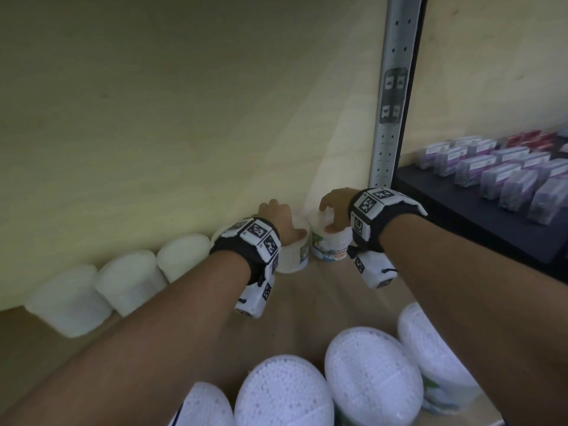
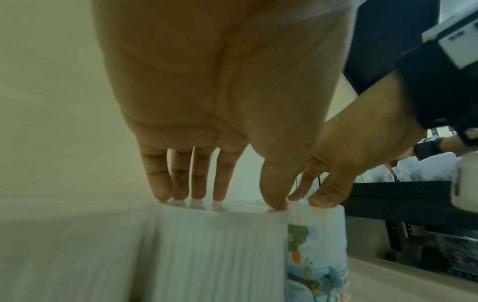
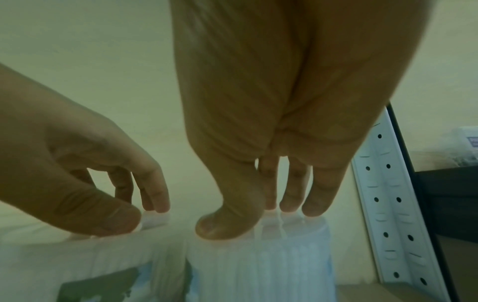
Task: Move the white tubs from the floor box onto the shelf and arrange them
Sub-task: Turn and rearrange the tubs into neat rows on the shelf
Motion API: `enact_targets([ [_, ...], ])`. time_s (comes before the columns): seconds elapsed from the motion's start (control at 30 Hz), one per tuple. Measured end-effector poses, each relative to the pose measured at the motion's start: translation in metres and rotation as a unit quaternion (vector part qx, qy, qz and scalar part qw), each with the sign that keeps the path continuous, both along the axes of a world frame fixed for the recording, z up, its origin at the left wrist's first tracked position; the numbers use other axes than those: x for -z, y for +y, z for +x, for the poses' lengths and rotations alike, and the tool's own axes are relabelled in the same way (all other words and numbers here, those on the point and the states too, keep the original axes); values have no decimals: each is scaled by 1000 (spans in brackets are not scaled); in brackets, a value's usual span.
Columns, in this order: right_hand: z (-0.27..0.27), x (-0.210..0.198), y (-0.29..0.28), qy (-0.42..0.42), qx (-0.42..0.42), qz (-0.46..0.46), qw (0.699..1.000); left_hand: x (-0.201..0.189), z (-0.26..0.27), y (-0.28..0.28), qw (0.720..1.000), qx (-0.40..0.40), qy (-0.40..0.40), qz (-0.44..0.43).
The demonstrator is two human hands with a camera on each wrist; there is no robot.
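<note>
- Tubs of cotton buds stand on the wooden shelf against its back wall. From the head view, I see my left hand on top of one white tub and my right hand on the labelled tub just beside it, at the right end of a back row. More tubs crowd the front edge under my forearms. My worry here: drawing the arms back low could sweep those front tubs off the shelf.
- From the left wrist view, my left fingertips and thumb are spread on the lid rim of the white tub, grasping it from above; the labelled tub appears to touch it, though blur makes that uncertain. A push sideways could shove the neighbour out of line or tip it.
- From the right wrist view, my right fingertips and thumb grasp the lid edge of the labelled tub, with the metal upright near on the right. A top-only hold is shallow; I judge a tub could slip or its lid lift if raised quickly, and a nudge right could knock the upright.
</note>
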State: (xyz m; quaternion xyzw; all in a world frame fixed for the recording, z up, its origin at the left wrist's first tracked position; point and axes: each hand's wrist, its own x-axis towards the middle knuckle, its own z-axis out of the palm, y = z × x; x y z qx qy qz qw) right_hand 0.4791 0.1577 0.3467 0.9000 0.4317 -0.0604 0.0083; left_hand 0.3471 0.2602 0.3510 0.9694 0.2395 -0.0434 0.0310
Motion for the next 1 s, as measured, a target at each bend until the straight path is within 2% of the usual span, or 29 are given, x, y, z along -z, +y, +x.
enact_targets([
  [0.23,0,-2,0,1,4,-7,1000,-7,-1,3,997,56,30,-39],
  [0.37,0,-2,0,5,8,-5,1000,-12,-3,3,994,81,21,-72],
  [0.43,0,-3,-1,3,4,-5,1000,-10,-4,3,995,77,5,-70],
  [0.57,-1,-3,-2,3,1,-7,1000,0,-1,1,998,10,-48,-39],
  [0.67,-2,-5,-2,2,-2,-8,1000,5,3,-2,999,-17,-30,-10],
  [0.83,-2,-6,-1,4,-5,-12,1000,6,6,-2,1000,-14,-17,4],
  [1.0,-2,-6,-2,3,-5,-10,1000,-3,3,2,999,23,-5,-27],
])
